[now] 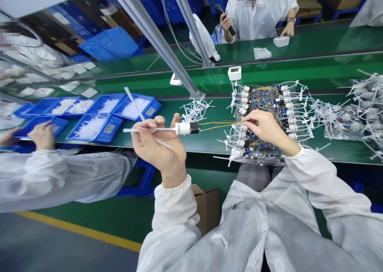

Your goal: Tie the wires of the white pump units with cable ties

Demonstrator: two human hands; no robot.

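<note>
My left hand [161, 146] is turned palm up, its fingers curled around thin white sticks [133, 102] that cross each other. One stick lines up with a white cylindrical part [182, 128] with a black end, just beyond my fingertips. From that black end, thin yellow and red wires [215, 124] stretch right. My right hand [266, 128] is closed in a pinch on these wires, above a clear plastic-wrapped bundle [265, 148] of similar white parts, coloured wires and small blue pieces. White ties or sticks poke out along both sides of the bundle.
Blue bins [112, 130] of white pieces stand left, near another person's hands [43, 135]. Loose white sticks [196, 110] lie on the green bench. More bundles [371, 108] are at right. A metal post [158, 36] rises ahead; a co-worker [254, 20] stands across.
</note>
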